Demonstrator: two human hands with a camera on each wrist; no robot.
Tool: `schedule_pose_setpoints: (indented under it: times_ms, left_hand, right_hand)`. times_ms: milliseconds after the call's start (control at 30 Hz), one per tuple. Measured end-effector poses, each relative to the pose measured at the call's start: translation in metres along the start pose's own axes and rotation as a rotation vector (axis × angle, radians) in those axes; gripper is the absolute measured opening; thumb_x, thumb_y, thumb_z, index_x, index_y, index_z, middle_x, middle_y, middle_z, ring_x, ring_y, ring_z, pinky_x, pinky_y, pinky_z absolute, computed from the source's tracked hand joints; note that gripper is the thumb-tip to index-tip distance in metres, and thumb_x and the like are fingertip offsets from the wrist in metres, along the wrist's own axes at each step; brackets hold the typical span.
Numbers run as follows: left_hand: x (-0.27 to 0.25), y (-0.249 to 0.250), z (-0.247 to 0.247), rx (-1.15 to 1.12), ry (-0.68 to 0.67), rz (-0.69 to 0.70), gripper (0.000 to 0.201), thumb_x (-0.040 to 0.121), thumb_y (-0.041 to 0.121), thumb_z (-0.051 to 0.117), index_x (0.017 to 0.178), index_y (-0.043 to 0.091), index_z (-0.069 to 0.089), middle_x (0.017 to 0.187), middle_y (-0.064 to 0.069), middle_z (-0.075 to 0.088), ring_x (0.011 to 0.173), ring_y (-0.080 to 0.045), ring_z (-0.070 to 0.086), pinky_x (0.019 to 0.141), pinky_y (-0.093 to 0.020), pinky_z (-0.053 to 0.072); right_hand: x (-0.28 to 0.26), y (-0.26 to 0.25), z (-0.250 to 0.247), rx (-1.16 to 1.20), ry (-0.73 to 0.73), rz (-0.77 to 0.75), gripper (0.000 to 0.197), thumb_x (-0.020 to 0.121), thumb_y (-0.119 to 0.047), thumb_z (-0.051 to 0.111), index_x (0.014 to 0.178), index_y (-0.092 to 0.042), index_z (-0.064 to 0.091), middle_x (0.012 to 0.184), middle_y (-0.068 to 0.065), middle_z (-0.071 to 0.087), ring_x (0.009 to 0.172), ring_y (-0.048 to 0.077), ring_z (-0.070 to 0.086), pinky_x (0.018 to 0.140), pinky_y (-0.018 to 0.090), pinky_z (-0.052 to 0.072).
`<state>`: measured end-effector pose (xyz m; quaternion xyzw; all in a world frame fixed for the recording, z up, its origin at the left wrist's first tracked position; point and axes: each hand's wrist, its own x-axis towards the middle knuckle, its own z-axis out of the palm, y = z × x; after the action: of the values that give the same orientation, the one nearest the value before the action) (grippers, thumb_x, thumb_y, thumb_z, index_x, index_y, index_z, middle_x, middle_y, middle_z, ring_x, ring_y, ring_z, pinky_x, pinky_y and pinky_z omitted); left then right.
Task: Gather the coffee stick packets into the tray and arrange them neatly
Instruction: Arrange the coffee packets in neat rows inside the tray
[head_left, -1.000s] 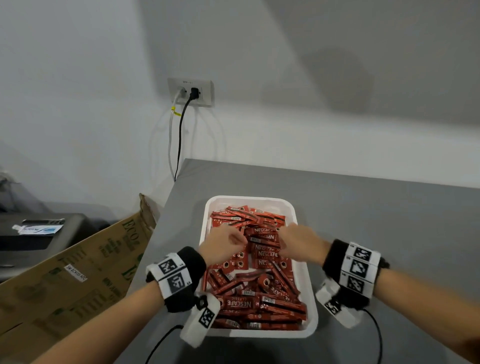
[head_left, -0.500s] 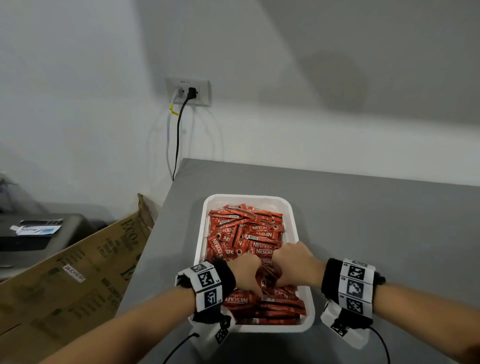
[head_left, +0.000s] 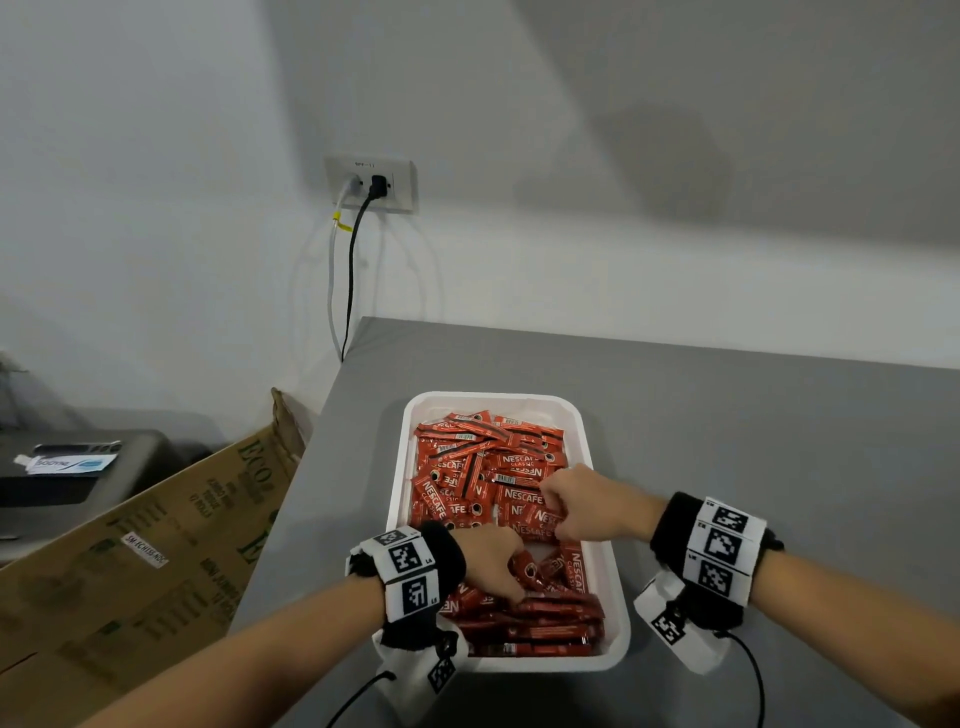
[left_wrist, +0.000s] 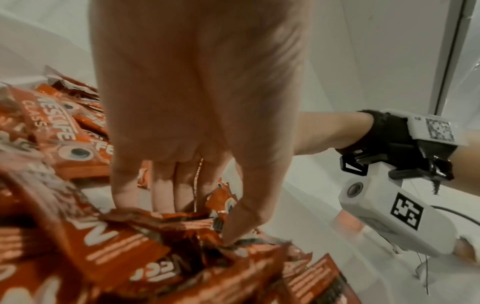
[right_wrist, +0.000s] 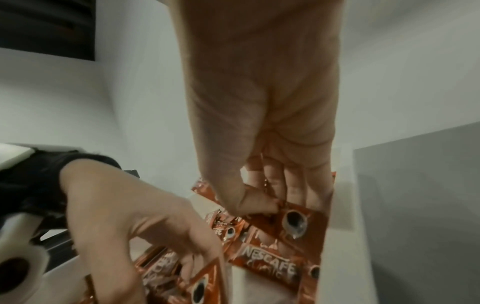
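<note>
A white tray (head_left: 498, 401) on the grey table holds a loose heap of red coffee stick packets (head_left: 467, 467). My left hand (head_left: 493, 564) reaches into the near part of the tray. In the left wrist view, the left hand (left_wrist: 197, 220) has its fingers dug down behind a bunch of packets (left_wrist: 124, 242) and its thumb pressed on their front edge. My right hand (head_left: 587, 501) is at mid-tray on the right. The right wrist view has the right hand (right_wrist: 280, 203) pinching a packet (right_wrist: 293, 223) between thumb and fingers.
An open cardboard box (head_left: 156, 545) stands against the table's left edge. A wall socket (head_left: 371, 182) with two cables hangs behind the table corner. Bare grey table (head_left: 753, 441) lies to the right of the tray. A dark device (head_left: 67, 467) sits far left.
Both hands came from mid-tray toward the near end and met; now they have parted, the left nearer me, the right back toward the middle right.
</note>
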<state>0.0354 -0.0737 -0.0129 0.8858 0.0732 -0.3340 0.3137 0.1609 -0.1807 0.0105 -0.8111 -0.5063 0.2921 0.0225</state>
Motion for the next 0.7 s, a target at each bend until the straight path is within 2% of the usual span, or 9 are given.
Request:
schedule_pose_setpoints:
  times_ms: [100,167,233,267,300,400,500,600,700]
  left_hand:
    - [-0.004,0.003,-0.002,-0.039,-0.052,-0.006,0.054,0.083,0.037,0.064,0.128,0.010,0.048,0.125,-0.008,0.057,0.110,-0.022,0.056,0.092,-0.028,0.045]
    - [-0.007,0.006,-0.003,-0.092,-0.096,0.020,0.063,0.080,0.042,0.068,0.133,0.018,0.044,0.132,-0.001,0.053,0.119,-0.020,0.051,0.101,-0.028,0.039]
    - [-0.009,0.006,-0.002,-0.132,-0.136,0.036,0.069,0.077,0.040,0.073,0.135,0.024,0.041,0.134,0.002,0.051,0.122,-0.018,0.049,0.103,-0.027,0.035]
    - [-0.009,0.006,-0.002,-0.132,-0.149,0.043,0.070,0.075,0.038,0.075,0.135,0.025,0.041,0.134,0.003,0.051,0.121,-0.018,0.049,0.104,-0.028,0.035]
    - [-0.008,0.006,-0.001,-0.113,-0.151,0.048,0.072,0.073,0.036,0.076,0.135,0.025,0.042,0.133,0.002,0.053,0.121,-0.019,0.050,0.104,-0.030,0.037]
    - [-0.004,0.005,0.003,-0.006,-0.126,0.060,0.071,0.071,0.033,0.078,0.133,0.022,0.045,0.128,-0.001,0.056,0.118,-0.020,0.053,0.105,-0.034,0.040]
    - [-0.001,0.005,0.005,0.011,-0.096,0.072,0.068,0.071,0.028,0.079,0.131,0.020,0.049,0.126,-0.002,0.058,0.116,-0.019,0.054,0.105,-0.033,0.040]
    - [0.001,0.003,0.006,0.037,-0.077,0.065,0.062,0.071,0.029,0.079,0.127,0.017,0.054,0.123,-0.003,0.061,0.111,-0.021,0.057,0.103,-0.035,0.043]
    - [0.002,0.002,0.005,0.037,-0.037,0.055,0.056,0.075,0.025,0.076,0.126,0.015,0.054,0.123,-0.005,0.060,0.112,-0.022,0.056,0.101,-0.031,0.043]
  right_hand:
    - [0.000,-0.002,0.005,0.082,-0.100,-0.018,0.008,0.088,-0.002,0.049,0.092,-0.009,0.049,0.097,0.007,0.057,0.089,0.019,0.056,0.067,0.022,0.048]
    - [0.001,-0.003,0.012,0.103,-0.222,-0.046,0.021,0.089,-0.005,0.047,0.110,-0.007,0.052,0.111,0.013,0.061,0.096,0.022,0.060,0.084,0.036,0.054]
    - [0.002,-0.004,0.016,0.061,-0.315,-0.046,0.018,0.087,-0.014,0.053,0.105,-0.011,0.053,0.108,0.015,0.063,0.094,0.031,0.064,0.085,0.048,0.054]
    - [0.002,-0.005,0.017,0.036,-0.329,-0.040,0.017,0.085,-0.017,0.058,0.100,-0.013,0.053,0.104,0.015,0.064,0.092,0.034,0.065,0.082,0.049,0.055]
    - [0.003,-0.005,0.018,0.009,-0.339,-0.049,0.020,0.083,-0.020,0.064,0.099,-0.014,0.054,0.103,0.014,0.065,0.092,0.032,0.066,0.081,0.046,0.056]
    - [0.003,-0.004,0.019,-0.035,-0.362,-0.124,0.052,0.073,-0.033,0.079,0.116,-0.014,0.058,0.112,0.004,0.066,0.101,0.018,0.063,0.089,0.030,0.053]
    - [0.003,-0.005,0.022,-0.077,-0.383,-0.134,0.070,0.065,-0.040,0.084,0.123,-0.017,0.054,0.116,0.000,0.064,0.105,0.016,0.061,0.092,0.030,0.053]
    - [0.003,-0.004,0.025,-0.082,-0.350,-0.143,0.069,0.064,-0.039,0.084,0.121,-0.015,0.055,0.115,0.000,0.064,0.103,0.015,0.062,0.090,0.029,0.053]
    - [0.003,-0.006,0.026,-0.108,-0.328,-0.157,0.060,0.065,-0.037,0.084,0.115,-0.012,0.061,0.109,0.002,0.068,0.096,0.016,0.065,0.088,0.028,0.054]
